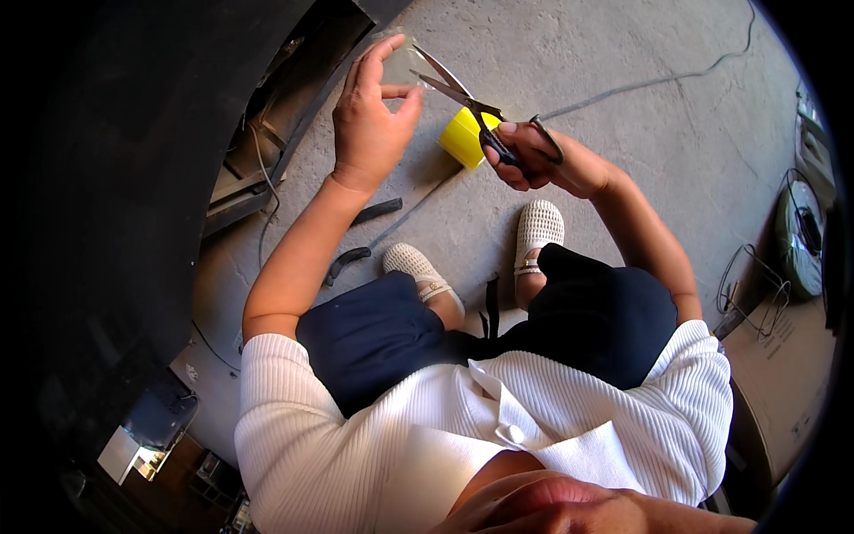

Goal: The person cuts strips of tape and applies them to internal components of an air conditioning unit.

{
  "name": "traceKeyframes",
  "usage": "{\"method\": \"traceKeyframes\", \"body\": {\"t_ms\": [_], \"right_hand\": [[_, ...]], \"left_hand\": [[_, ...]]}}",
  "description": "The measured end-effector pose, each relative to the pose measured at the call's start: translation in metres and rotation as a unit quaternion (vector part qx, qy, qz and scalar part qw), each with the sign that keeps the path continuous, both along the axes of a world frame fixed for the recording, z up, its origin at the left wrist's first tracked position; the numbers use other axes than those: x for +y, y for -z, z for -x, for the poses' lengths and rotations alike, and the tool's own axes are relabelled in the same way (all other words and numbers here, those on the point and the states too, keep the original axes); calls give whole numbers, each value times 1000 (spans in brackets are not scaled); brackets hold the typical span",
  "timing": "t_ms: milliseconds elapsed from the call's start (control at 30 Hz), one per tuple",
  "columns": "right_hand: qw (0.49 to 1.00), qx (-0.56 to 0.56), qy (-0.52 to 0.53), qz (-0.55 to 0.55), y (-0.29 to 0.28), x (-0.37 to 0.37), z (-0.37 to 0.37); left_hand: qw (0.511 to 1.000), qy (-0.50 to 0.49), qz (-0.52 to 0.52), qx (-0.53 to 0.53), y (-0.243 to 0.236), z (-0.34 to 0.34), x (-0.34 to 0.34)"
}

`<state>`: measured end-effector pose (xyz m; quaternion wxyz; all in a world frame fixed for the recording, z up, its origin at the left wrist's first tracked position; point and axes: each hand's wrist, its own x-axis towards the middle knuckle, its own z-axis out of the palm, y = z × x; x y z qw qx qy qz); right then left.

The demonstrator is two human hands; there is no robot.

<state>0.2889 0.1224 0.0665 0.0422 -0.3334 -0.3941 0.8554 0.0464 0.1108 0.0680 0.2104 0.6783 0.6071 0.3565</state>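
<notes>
My right hand [525,156] grips a pair of scissors [485,116] with dark handles, a finger through one loop. The scissors' blades are spread apart and point toward my left hand [374,125]. That hand is raised, its fingertips closed on a thin piece of clear film [405,60], which is hard to make out against the floor. A bright yellow roll [464,141] shows just behind the scissors, beside my right fingers. Whether the roll rests on the floor or hangs from my hand, I cannot tell.
A large dark panel [124,178] with an open frame stands on the left. Black tube pieces [347,262] and a thin cable [623,89] lie on the concrete floor. At right are a wrapped coil [799,236], bent wire [756,285] and a cardboard box [783,365].
</notes>
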Motion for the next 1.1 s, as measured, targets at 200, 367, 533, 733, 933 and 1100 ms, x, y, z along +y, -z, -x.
{"method": "traceKeyframes", "body": {"t_ms": [200, 367, 533, 733, 933, 1100], "right_hand": [[997, 6, 5, -71, 15, -5, 14], [993, -18, 44, -112, 20, -11, 27], [995, -1, 74, -69, 21, -11, 31], [994, 14, 92, -60, 26, -12, 29], [986, 27, 127, -103, 21, -12, 30], [980, -3, 136, -147, 24, -11, 29]], "left_hand": [[958, 2, 70, -277, 12, -14, -6], [935, -28, 103, -337, 4, -29, -12], [931, -25, 106, -348, 5, -34, -16], [929, -12, 94, -357, 4, -34, -14], [929, -23, 84, -361, 6, -34, -15], [924, -35, 98, -369, 4, -32, -15]]}}
